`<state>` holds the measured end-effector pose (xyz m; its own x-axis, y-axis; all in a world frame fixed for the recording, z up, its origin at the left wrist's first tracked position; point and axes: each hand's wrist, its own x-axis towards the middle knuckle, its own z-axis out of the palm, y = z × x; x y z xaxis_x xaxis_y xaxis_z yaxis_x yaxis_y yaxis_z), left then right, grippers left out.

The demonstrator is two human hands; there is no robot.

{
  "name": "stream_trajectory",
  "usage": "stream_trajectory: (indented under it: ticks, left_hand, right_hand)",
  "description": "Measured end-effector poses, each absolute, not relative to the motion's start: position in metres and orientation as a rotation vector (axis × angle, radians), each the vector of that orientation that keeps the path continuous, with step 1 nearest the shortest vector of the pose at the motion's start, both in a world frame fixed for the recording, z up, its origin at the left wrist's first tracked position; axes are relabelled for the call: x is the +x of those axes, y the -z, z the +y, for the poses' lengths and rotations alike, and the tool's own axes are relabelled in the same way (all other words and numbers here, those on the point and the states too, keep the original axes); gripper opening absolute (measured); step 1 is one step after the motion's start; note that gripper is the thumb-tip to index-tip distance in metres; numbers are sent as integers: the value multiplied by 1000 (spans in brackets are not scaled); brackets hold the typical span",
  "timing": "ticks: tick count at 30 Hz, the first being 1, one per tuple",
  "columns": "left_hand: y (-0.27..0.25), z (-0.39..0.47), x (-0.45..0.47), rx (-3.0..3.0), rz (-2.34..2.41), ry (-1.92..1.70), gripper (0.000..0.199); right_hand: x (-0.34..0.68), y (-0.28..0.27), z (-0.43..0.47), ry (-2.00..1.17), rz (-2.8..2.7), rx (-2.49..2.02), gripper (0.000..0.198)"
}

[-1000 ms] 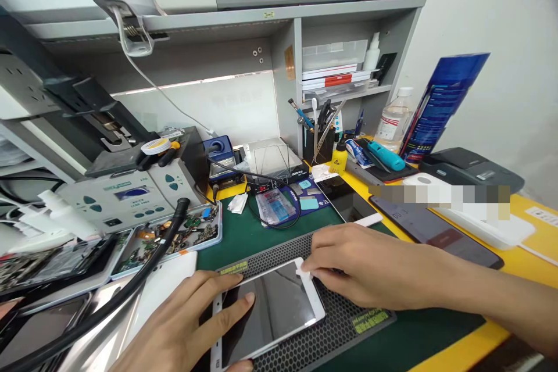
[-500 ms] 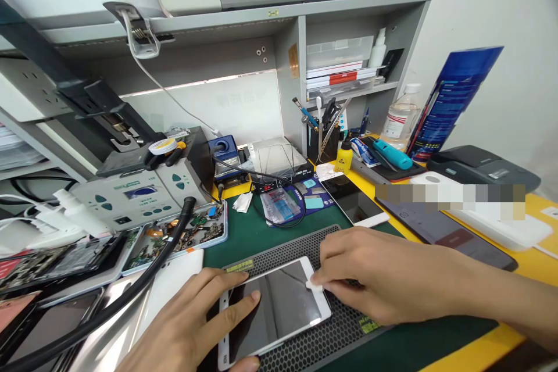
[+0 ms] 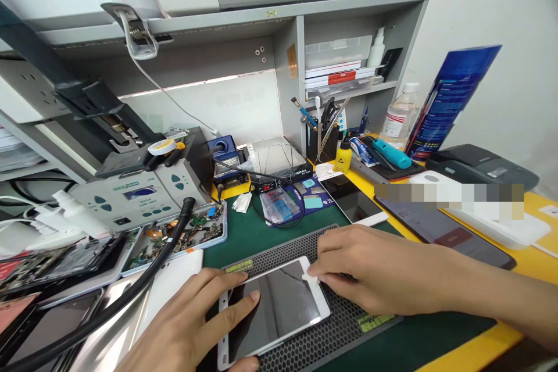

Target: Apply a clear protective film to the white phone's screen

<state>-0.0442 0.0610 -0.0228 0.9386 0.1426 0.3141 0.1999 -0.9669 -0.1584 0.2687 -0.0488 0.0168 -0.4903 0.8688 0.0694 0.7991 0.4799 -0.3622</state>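
Observation:
A white smartphone [image 3: 274, 311] with a dark, reflective screen lies face up on a black honeycomb-patterned mat [image 3: 322, 331]. My left hand [image 3: 196, 319] steadies its left end, thumb at the near edge, one finger on the glass and others along the far edge. At the opposite end, my right hand [image 3: 370, 270] pinches a small white wipe [image 3: 310, 279] and presses it against the screen beside the white border. Most of the wipe is hidden by the fingers, so its exact kind is hard to make out.
A parts tray [image 3: 204, 229] and a black hose [image 3: 174, 250] stand left of the phone. Behind lie another white phone [image 3: 353, 200], a yellow bottle [image 3: 343, 157] and a tool holder [image 3: 322, 142]. A large dark phone [image 3: 449, 232] rests beyond my right forearm.
My right hand has slid the white wipe slightly left and away from me along the phone's end. My left hand and the phone have stayed in place.

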Motion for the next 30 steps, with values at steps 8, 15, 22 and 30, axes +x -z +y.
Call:
stream_trajectory:
  ticks: [8, 15, 22, 30]
  left_hand:
    - [21, 62, -43, -2909, -193, 523, 58]
    - [22, 59, -43, -2930, -226, 562, 56]
    - [22, 50, -41, -2955, -397, 585, 46]
    - [22, 49, -41, -2947, -408, 595, 47]
  right_hand:
    - [270, -5, -44, -128, -2566, -1501, 24]
    - [267, -4, -46, -25, -2625, -1475, 25]
    - [264, -16, -52, -333, -2557, -1402, 18]
    - [266, -16, -51, -371, -2544, -1418, 19]
